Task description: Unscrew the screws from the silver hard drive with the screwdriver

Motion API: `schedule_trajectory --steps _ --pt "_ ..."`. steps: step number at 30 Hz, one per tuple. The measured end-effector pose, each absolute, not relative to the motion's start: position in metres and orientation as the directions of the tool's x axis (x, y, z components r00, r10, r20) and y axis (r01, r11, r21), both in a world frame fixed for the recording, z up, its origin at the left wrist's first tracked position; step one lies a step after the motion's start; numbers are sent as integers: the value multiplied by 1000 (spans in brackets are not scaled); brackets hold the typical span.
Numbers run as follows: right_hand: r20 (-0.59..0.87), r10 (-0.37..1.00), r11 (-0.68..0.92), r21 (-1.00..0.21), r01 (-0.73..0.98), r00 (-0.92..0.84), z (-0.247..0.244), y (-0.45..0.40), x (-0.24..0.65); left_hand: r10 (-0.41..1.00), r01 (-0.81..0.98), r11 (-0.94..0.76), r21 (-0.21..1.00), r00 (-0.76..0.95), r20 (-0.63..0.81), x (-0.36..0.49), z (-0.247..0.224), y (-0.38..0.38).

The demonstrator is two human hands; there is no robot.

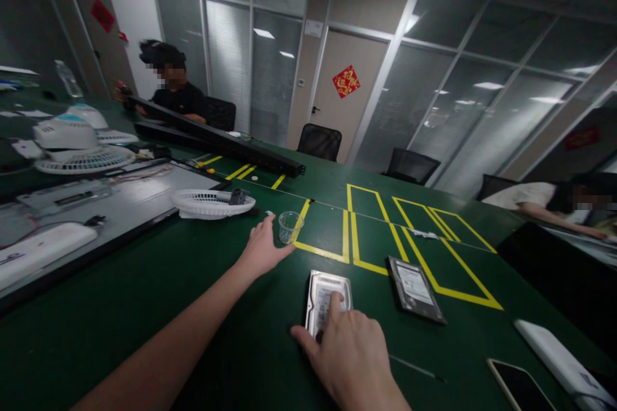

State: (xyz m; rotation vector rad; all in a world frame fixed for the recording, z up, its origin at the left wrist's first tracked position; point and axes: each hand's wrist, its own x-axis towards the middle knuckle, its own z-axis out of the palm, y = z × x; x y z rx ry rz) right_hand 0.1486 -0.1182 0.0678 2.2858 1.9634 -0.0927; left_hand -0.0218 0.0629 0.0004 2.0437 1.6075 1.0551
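Note:
My left hand [263,247] reaches out with thumb and fingers apart at the near side of a clear plastic cup [290,229]. Whether the skin touches the cup I cannot tell. Over the lower part of a silver hard drive [315,289] is my right hand [349,340], its index finger stretched onto the label and its thumb spread off to the left. The other fingers of that hand are partly hidden. To the right lies a second, darker hard drive [415,289] with a white label. A thin screwdriver-like rod [417,369] pokes out beside my right hand.
Yellow tape [321,253] marks boxes on the green table [231,359]. At left are a white fan grille [212,202], fan parts [81,148] and a panel [139,196]. A phone [523,388] and white case [562,359] lie right. Two people sit at the table.

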Motion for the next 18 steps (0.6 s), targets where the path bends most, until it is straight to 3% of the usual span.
schedule_trajectory --steps 4,10,15,18 --pt "-117 985 -123 26 992 125 68 -117 159 926 642 -351 681 130 354 -20 -13 86" --pt "64 992 -109 -3 994 109 65 -107 181 894 523 -436 732 159 419 -21 -12 95" --pt "143 987 -69 -45 997 75 66 -103 184 825 555 -552 623 256 504 -43 0 92" --pt "162 983 -78 -74 994 89 68 -102 184 833 557 -548 624 296 468 -47 2 91"
